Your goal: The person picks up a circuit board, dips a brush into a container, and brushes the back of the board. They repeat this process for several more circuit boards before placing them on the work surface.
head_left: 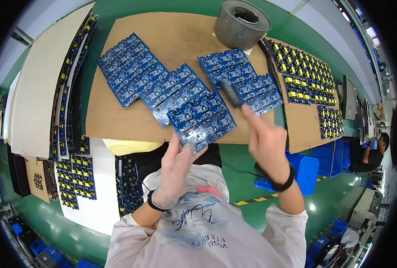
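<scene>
A green floor (241, 167) is extending beneath the workplace, and a broad brown cardboard surface (176, 31) is covering the work area before the seated person. At the left, a tall pale sheet (40, 94) is standing beside edge-on racks of circuit boards; at the right, a second cardboard sheet (303, 131) is carrying rows of yellow-topped boards (303, 62). A blue bin (304, 169) is sitting below it, and a co-worker (369, 155) is occupying the far right. A round grey metal canister (233, 33) is resting at the rear edge of the cardboard. Blue circuit panels are lying in two overlapping groups, left (133, 67) and right (263, 87), with the nearest panel (203, 118) overlapping the left group at the cardboard's front edge. The left hand (176, 165), in a translucent glove, is pinching that panel's lower corner, palm turned inward. The right hand (267, 138), slightly blurred, is reaching forward with bent fingers, its index finger pointing along a dark cylindrical tool (231, 94) that it is gripping by the near end above the right group.
</scene>
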A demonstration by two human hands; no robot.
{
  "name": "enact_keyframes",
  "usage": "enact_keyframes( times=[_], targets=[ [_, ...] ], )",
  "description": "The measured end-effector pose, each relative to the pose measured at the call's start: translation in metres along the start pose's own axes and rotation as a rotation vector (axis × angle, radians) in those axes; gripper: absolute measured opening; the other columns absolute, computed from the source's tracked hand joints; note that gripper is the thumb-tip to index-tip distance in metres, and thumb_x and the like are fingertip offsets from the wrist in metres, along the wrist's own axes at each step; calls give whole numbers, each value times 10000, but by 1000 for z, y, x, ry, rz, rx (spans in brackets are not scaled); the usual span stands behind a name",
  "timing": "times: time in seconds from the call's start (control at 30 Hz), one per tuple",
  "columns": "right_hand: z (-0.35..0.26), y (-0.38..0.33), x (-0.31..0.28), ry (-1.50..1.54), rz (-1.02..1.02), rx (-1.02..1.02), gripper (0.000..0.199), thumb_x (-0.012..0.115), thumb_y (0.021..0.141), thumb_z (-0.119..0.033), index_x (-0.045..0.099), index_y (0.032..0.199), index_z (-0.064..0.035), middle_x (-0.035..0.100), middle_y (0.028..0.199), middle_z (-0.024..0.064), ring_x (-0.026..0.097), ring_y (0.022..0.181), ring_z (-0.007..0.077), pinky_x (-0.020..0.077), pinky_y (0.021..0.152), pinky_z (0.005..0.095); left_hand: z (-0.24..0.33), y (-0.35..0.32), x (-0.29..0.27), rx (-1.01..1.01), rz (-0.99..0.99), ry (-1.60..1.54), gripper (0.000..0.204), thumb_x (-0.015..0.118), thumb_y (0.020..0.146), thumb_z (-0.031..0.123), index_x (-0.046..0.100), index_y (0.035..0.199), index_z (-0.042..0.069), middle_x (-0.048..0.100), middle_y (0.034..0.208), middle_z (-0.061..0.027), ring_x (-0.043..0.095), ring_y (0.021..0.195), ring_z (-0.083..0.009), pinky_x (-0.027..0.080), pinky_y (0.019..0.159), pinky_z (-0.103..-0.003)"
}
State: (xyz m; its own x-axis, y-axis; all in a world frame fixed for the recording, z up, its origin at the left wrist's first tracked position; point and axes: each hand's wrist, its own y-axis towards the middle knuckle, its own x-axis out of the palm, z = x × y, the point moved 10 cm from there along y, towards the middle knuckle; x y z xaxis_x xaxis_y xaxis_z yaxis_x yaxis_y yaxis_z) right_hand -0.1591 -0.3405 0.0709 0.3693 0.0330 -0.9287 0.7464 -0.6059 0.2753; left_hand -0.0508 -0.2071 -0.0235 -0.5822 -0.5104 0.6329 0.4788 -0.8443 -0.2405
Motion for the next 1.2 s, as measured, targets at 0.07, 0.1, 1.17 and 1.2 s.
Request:
enact_keyframes(
  times=[0.07,0.1,1.17,1.2],
  targets=[
    [-64,-17,-7,101,-56,-222,405,576,736,34,646,1114,-93,460,573,98,494,476,255,381,439,334,-1,3,1,3,29,-4,422,373,941,38,319,1356,-6,491,1273,-103,514,1148,-208,431,992,-426],
    [-84,-24,-9,151,-84,-330,391,574,741,36,648,1105,-87,447,562,103,490,472,260,380,436,338,-3,4,2,-1,32,-6,422,373,941,38,319,1356,-6,491,1273,-103,514,1148,-208,431,992,-426],
    [-6,-47,-14,93,26,-109,444,568,683,51,639,1105,-70,429,566,65,446,445,206,325,400,335,1,6,15,5,-38,-157,548,367,961,440,322,1346,52,363,1400,-74,389,1279,-213,331,1046,-439],
    [-8,-45,-14,92,31,-110,444,568,683,51,639,1105,-70,429,566,65,446,445,206,325,400,335,1,5,14,2,-12,-167,548,363,962,436,321,1347,49,365,1399,-76,391,1277,-215,331,1046,-439]
  ],
)
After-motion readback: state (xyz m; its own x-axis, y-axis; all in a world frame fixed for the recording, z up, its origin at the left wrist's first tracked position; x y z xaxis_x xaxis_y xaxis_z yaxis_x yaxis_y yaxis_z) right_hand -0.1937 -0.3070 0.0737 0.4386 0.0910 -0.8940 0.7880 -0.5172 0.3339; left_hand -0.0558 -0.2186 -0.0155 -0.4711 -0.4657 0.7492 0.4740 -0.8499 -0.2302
